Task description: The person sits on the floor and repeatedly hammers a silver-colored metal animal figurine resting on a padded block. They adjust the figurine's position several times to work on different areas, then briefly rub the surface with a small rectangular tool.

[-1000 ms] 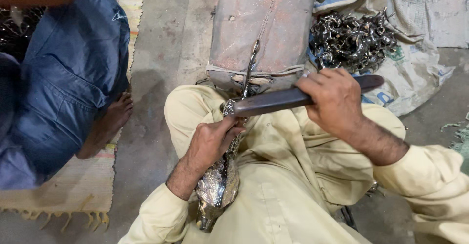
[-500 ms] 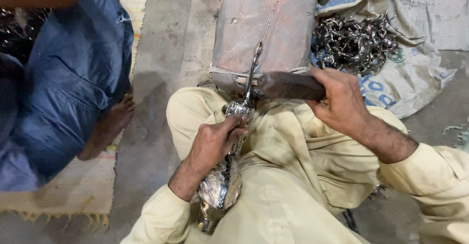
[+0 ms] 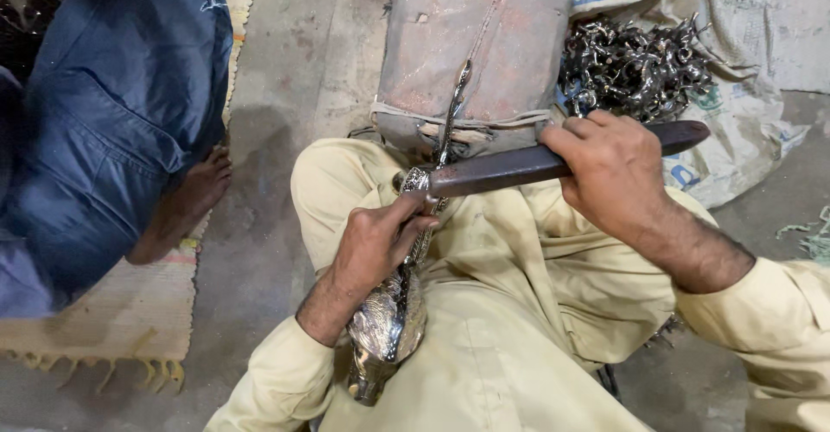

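Note:
My left hand (image 3: 376, 242) grips a shiny ornate metal piece (image 3: 389, 324), shaped like an animal head at its lower end, with a thin curved stem reaching up over a block. My right hand (image 3: 609, 168) holds a long dark flat metal file (image 3: 501, 168), laid across the piece just above my left thumb. The piece rests on my lap, its stem tip (image 3: 462, 73) lying on a worn reddish block (image 3: 471, 43) wrapped in cloth at its near edge.
A pile of several dark metal castings (image 3: 635, 64) lies on sacks (image 3: 743, 112) at the upper right. A person in blue clothes (image 3: 104, 121) sits at the left, bare foot (image 3: 186, 203) on a woven mat (image 3: 121, 311). Concrete floor (image 3: 277, 69) runs between us.
The file swung down toward the block half a second ago and has come back up to lie across the piece near my left thumb. My left hand keeps its grip.

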